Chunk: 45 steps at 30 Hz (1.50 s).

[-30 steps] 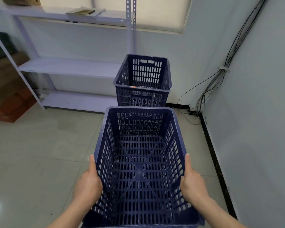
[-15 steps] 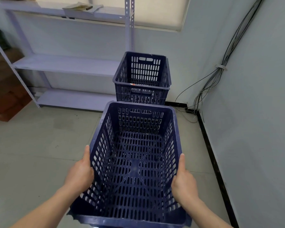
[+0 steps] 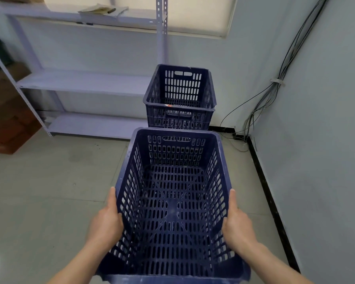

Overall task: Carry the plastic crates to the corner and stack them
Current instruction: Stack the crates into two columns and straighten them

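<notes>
Crate (image 3: 175,156): dark blue plastic with slotted walls and bottom, empty, held above the floor (image 3: 39,191) in front of the person, its long axis pointing away.
Left grip (image 3: 105,224): clasps the crate's left long wall near the near end. The thumb lies along the rim and the fingers are hidden on the outside of the wall.
Right grip (image 3: 238,224): clasps the right long wall opposite the left one in the same way, thumb along the rim and fingers out of sight.
Far crate (image 3: 179,93): same colour and make, upright, just beyond the held crate's far end and in line with it. It stands close to the back wall near the room's corner. Its base is hidden behind the held crate, so whether it is one crate or a stack cannot be told. A small orange mark shows at its near rim.
Rack (image 3: 80,83): pale metal shelving against the back wall, just left of the far crate. Papers (image 3: 103,11) lie on its top shelf.
Cables (image 3: 275,83): a bundle tied against the right wall, trailing down to the floor in the corner.
Boxes (image 3: 6,119): brown, stacked at the left edge beside the rack.
Floor: pale glossy tiles with a dark skirting strip along the right wall.
</notes>
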Each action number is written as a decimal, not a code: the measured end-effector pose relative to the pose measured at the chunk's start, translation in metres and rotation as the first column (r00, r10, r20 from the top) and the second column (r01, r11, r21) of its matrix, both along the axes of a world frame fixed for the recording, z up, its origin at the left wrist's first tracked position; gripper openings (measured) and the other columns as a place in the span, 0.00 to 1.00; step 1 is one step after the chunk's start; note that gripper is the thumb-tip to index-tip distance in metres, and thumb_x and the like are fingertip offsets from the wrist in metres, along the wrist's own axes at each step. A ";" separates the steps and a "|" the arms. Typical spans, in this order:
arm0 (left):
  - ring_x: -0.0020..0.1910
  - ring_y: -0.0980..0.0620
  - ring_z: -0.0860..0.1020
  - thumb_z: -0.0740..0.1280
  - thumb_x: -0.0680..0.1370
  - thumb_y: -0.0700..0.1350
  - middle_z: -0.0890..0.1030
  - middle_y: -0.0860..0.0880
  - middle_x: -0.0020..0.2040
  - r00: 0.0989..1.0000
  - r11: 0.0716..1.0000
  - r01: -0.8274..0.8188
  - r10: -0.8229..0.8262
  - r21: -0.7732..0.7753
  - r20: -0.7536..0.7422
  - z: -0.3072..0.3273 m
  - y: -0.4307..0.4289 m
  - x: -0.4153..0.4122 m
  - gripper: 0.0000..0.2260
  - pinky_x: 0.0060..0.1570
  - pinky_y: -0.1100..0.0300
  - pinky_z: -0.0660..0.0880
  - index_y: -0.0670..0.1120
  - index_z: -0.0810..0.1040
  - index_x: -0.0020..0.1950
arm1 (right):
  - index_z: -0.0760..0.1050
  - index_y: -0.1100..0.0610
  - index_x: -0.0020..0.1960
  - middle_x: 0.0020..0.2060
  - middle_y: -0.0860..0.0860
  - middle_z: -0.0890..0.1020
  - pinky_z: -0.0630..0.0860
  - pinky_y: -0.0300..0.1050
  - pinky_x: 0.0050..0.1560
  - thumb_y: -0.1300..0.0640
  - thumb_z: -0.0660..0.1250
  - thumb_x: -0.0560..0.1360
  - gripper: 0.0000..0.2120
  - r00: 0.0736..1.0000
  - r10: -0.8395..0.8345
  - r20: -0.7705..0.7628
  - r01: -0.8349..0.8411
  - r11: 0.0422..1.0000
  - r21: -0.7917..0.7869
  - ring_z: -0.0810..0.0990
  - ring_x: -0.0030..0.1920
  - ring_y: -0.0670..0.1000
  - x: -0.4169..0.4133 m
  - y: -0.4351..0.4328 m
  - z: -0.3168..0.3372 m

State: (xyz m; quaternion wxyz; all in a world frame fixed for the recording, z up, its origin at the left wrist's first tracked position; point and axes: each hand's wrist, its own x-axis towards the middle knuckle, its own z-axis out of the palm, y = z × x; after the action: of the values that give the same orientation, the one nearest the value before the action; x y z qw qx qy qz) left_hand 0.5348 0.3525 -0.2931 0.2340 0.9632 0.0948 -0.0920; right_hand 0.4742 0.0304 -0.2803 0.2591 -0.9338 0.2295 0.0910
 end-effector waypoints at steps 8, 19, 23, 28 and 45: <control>0.35 0.50 0.77 0.57 0.81 0.38 0.78 0.50 0.38 0.998 0.998 -0.061 0.061 -0.021 -0.008 0.005 -0.031 -0.027 0.36 0.36 0.52 0.78 0.49 0.39 0.82 | 0.28 0.49 0.82 0.41 0.50 0.79 0.75 0.42 0.35 0.64 0.57 0.83 0.43 0.998 0.066 -0.014 -0.067 0.997 -0.039 0.78 0.38 0.49 0.005 -0.035 -0.001; 0.35 0.52 0.76 0.56 0.80 0.38 0.77 0.50 0.41 0.994 0.992 -0.106 0.106 -0.072 -0.002 0.008 -0.055 -0.046 0.36 0.31 0.58 0.72 0.47 0.37 0.81 | 0.32 0.49 0.84 0.38 0.51 0.80 0.70 0.40 0.30 0.61 0.58 0.84 0.41 0.994 0.113 -0.002 -0.113 0.993 -0.041 0.78 0.35 0.50 0.001 -0.056 0.004; 0.35 0.52 0.75 0.56 0.80 0.37 0.76 0.50 0.39 0.994 0.992 -0.107 0.106 -0.065 -0.019 0.009 -0.056 -0.046 0.37 0.29 0.59 0.68 0.47 0.36 0.81 | 0.33 0.50 0.84 0.37 0.50 0.79 0.68 0.38 0.27 0.61 0.58 0.84 0.40 0.994 0.107 0.004 -0.107 0.993 -0.053 0.76 0.33 0.48 0.001 -0.055 0.007; 0.37 0.50 0.77 0.56 0.79 0.36 0.77 0.49 0.40 0.996 0.996 -0.076 0.074 -0.056 -0.046 0.009 -0.054 -0.037 0.37 0.33 0.56 0.74 0.47 0.35 0.80 | 0.35 0.50 0.84 0.36 0.50 0.78 0.68 0.38 0.28 0.61 0.60 0.84 0.41 0.995 0.095 0.004 -0.095 0.993 -0.066 0.76 0.34 0.48 0.001 -0.054 0.006; 0.35 0.54 0.74 0.60 0.83 0.40 0.75 0.52 0.39 0.996 0.996 0.089 -0.089 -0.005 -0.017 0.015 0.033 0.028 0.36 0.27 0.64 0.64 0.50 0.40 0.83 | 0.25 0.49 0.81 0.50 0.52 0.76 0.78 0.45 0.44 0.66 0.59 0.81 0.47 0.995 -0.093 0.028 0.091 0.993 0.071 0.76 0.42 0.48 -0.017 0.047 -0.010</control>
State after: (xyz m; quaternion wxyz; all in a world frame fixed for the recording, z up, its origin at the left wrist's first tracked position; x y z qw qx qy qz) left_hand 0.5632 0.3856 -0.2783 0.2308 0.9652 0.0538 -0.1107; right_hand 0.4576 0.0773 -0.2907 0.2989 -0.9139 0.2650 0.0724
